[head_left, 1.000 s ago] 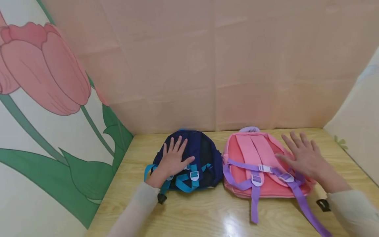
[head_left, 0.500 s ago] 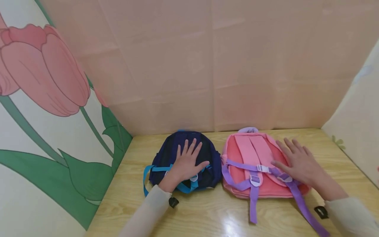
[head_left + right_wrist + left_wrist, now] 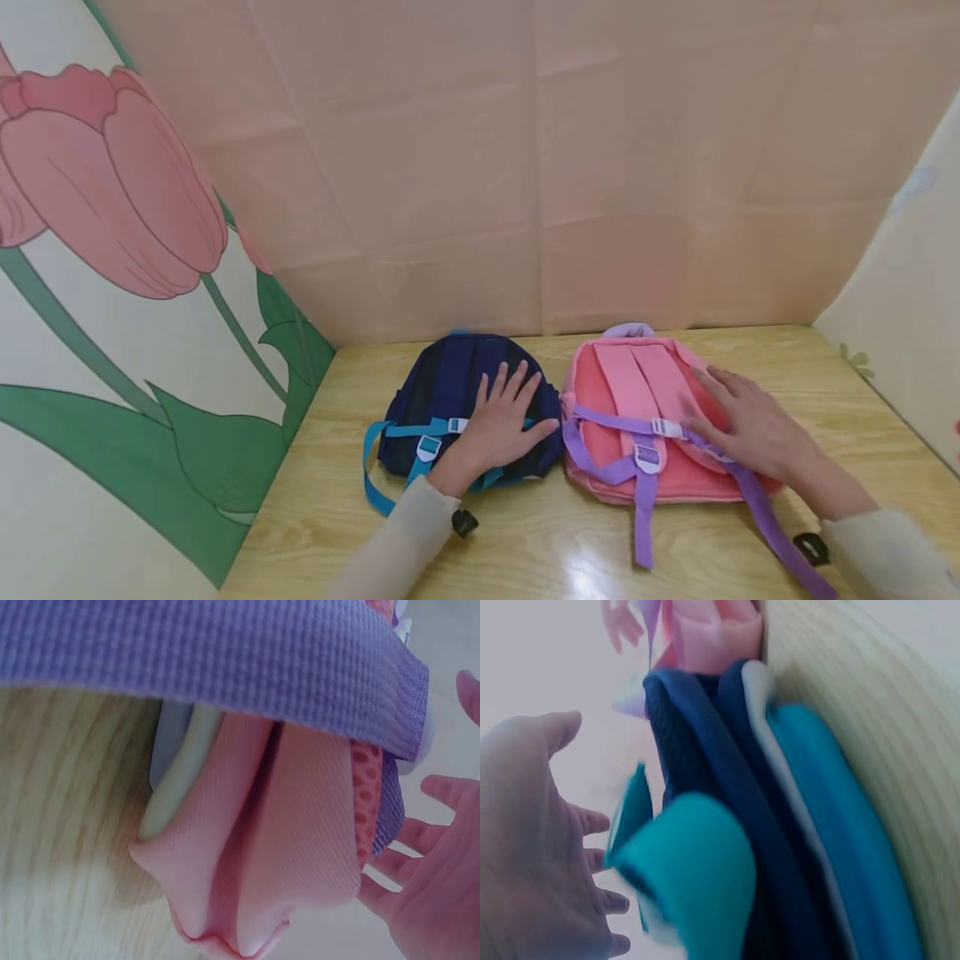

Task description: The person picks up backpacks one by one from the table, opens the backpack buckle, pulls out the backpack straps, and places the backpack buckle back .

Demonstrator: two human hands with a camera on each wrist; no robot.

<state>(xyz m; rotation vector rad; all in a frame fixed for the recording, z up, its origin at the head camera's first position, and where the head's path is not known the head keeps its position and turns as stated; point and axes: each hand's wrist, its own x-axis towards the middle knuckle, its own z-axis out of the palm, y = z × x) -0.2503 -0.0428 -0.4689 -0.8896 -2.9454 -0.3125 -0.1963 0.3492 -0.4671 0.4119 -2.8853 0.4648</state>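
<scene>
A small navy backpack with turquoise straps lies on the table, straps side up. Above its right half is my left hand, fingers straight and spread, holding nothing. In the left wrist view a gap shows between that hand and the bag, with a turquoise strap bulging up nearby. Touching the navy bag's right side is a pink backpack with purple straps and a white chest buckle. My right hand is spread over its right edge. Whether those fingers touch the bag, I cannot tell.
The wooden table meets a brownish-pink sheet at the back. A tulip-printed panel stands on the left, a pale panel on the right. Loose purple straps trail toward the front edge.
My left hand has moved right across the navy backpack, uncovering its left side. The right hand has come slightly lower and left over the pink one. Both bags stay in place.
</scene>
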